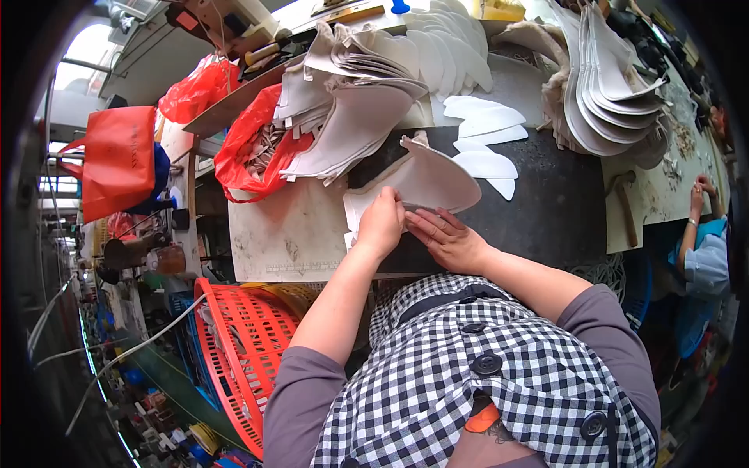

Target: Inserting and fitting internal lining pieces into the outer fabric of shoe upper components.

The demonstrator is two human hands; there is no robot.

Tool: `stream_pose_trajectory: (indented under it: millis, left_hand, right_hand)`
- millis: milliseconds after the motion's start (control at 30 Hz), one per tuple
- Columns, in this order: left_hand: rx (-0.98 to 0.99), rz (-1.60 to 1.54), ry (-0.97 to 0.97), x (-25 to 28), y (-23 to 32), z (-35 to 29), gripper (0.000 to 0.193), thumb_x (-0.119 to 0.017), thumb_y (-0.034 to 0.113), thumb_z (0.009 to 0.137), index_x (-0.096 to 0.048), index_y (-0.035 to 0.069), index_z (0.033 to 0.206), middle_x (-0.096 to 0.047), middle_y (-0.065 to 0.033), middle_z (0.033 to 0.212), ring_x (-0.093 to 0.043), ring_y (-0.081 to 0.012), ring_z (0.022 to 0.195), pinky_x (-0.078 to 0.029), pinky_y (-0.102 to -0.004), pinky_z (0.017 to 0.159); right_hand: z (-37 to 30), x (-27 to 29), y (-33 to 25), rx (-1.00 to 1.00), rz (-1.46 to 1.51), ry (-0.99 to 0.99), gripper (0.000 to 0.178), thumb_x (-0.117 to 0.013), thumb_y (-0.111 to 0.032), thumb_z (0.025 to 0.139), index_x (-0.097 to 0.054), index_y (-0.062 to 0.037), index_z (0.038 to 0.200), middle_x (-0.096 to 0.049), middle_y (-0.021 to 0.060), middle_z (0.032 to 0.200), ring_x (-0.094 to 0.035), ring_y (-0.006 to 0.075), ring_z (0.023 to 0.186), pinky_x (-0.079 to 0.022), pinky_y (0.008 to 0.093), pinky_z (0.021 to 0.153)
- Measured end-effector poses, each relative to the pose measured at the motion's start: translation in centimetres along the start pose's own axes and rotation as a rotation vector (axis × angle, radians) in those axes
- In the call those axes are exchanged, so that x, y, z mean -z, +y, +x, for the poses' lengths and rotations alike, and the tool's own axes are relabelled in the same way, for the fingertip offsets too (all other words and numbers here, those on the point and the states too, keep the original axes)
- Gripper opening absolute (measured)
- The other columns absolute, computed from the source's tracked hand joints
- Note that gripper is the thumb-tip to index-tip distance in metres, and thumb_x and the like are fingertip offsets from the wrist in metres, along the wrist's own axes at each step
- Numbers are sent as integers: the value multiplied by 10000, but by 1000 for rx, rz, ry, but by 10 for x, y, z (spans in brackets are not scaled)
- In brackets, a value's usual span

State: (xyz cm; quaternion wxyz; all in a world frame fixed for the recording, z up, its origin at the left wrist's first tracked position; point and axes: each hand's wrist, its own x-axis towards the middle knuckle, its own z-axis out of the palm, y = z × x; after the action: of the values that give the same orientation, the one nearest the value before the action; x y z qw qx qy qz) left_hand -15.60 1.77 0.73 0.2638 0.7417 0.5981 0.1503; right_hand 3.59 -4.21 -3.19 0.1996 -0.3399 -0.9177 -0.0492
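Observation:
A light grey, curved shoe-upper piece [433, 178] with a fuzzy edge lies on the black work mat in front of me. My left hand [379, 226] pinches its near edge toward the left. Close beside it, my right hand [446, 240] grips the same edge, its fingers pointing toward the left hand. The fingertips cover part of that edge. Just beyond the piece, several white, leaf-shaped inserts [488, 162] rest on the black mat [546, 210].
Stacks of similar upper pieces stand at the back left [355, 117] and back right [605, 101]. A red plastic bag [234, 160] sits left, a hammer [624, 209] right. A red basket [250, 335] stands below the table's left edge. Another person's hand [697, 195] shows far right.

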Motion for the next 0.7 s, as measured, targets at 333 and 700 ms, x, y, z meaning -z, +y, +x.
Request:
stream_pose_trajectory:
  millis: [333,700]
  left_hand:
    - [125,-422,431,35,-28,17,208,-525,174,932,-483,-23,984,-662,-232,1053,-660,-325,906,-512,-388,800]
    - [-82,-36,156,6,-20,-21,389,-514,76,891,-504,31,1277,-602,-225,1198,-602,-376,1074,-462,-424,936]
  right_hand:
    - [24,-6,8,-232,422,-143,512,-549,-250,886,-485,-109,1374,-557,162,1247,-517,324,1188,-408,417,1019]
    - [72,2,74,-693,1030,-577,380,-548,-367,939,-679,-76,1146,-703,150,1005,-665,217,914,-489,341,850]
